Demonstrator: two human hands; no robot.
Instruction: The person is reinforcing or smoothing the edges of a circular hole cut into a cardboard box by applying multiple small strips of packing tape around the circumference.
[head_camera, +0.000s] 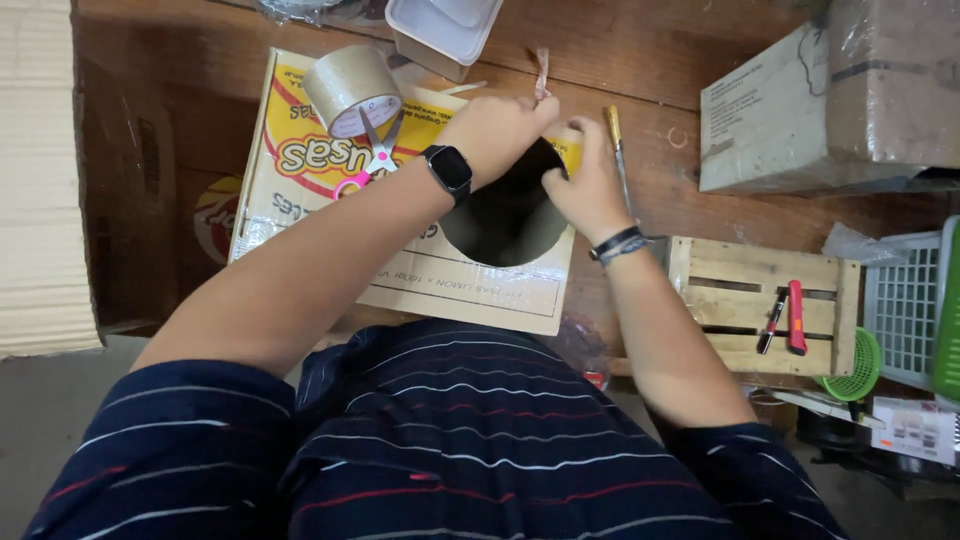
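While both your hands pinch the far rim of the round black disc (505, 215) lying on the flat printed cardboard sheet (300, 170), left hand (495, 130) and right hand (590, 185) clenched on it, keep it flat and work evenly.

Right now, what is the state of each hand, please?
Left hand: closed, gripping the black piece at its top edge.
Right hand: closed, pinching the same black piece on its right side.
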